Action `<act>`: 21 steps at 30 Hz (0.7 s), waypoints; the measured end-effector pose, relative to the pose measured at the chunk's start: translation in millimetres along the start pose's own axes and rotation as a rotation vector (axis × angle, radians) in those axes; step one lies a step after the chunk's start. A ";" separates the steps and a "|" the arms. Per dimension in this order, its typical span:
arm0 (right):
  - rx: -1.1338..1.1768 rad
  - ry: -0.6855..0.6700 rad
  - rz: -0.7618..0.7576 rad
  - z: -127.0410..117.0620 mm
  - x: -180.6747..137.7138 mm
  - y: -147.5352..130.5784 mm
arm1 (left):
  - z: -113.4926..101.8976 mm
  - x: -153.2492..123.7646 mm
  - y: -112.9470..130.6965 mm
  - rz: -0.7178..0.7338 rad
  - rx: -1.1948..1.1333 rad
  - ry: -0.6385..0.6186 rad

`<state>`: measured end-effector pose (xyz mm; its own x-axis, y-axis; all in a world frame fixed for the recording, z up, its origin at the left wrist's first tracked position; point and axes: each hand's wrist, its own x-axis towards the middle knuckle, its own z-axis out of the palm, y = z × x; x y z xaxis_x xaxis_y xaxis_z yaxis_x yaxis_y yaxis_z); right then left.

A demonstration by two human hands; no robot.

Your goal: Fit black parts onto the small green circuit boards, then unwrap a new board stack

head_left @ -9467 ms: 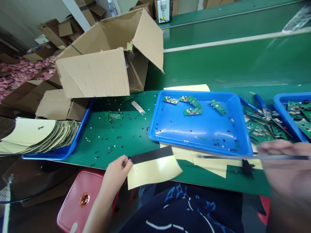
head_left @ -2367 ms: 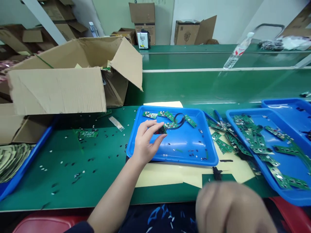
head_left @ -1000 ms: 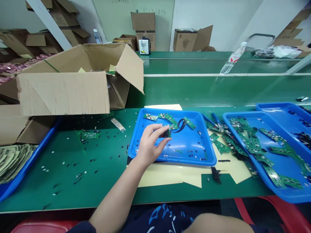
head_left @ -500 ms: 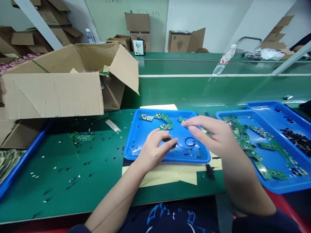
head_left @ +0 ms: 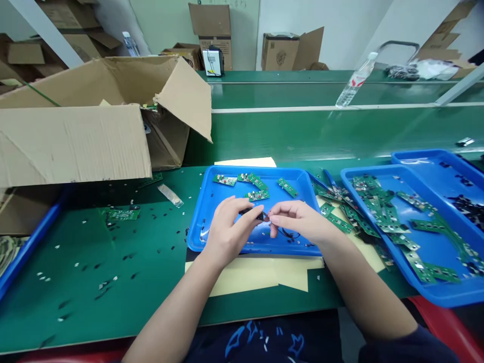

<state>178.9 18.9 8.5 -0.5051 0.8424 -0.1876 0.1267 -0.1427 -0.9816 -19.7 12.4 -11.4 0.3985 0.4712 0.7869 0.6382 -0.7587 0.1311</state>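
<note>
My left hand (head_left: 229,229) is closed around a small black part (head_left: 259,216) with a thin black cable (head_left: 289,234), over the front of a blue tray (head_left: 197,217). The fingers of my right hand (head_left: 300,221) pinch at the part's right end, near the cable; what exactly lies between the fingertips is too small to make out. Beyond my hands in the tray lie several small green circuit boards, among them a populated board (head_left: 257,195), a board at the left (head_left: 225,180) and one at the right (head_left: 287,187).
Pliers-like blue handles (head_left: 329,177) and loose circuit boards (head_left: 338,222) lie right of the tray. Farther right, a second blue tray (head_left: 438,297) holds many boards. An open cardboard box (head_left: 75,146) stands at left; yellow paper (head_left: 245,277) lies under the tray; black scraps litter the table.
My right hand has come down and left from above the tray's right side to the black part, its fingers closing. The board it covered now shows. The view has shifted slightly.
</note>
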 end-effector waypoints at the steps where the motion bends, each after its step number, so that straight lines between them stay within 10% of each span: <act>1: 0.036 0.008 0.007 0.9 0.6 1.6 | 0.6 -0.4 -0.5 0.001 0.001 -0.003; 21: 0.501 -0.144 0.174 12.0 9.8 16.5 | 0.1 2.2 2.9 -0.192 -0.297 -0.048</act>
<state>165.8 18.6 -9.9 -0.6289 0.7100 -0.3168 -0.1859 -0.5331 -0.8254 -16.9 11.3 -9.4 0.3250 0.6331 0.7025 0.4879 -0.7486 0.4489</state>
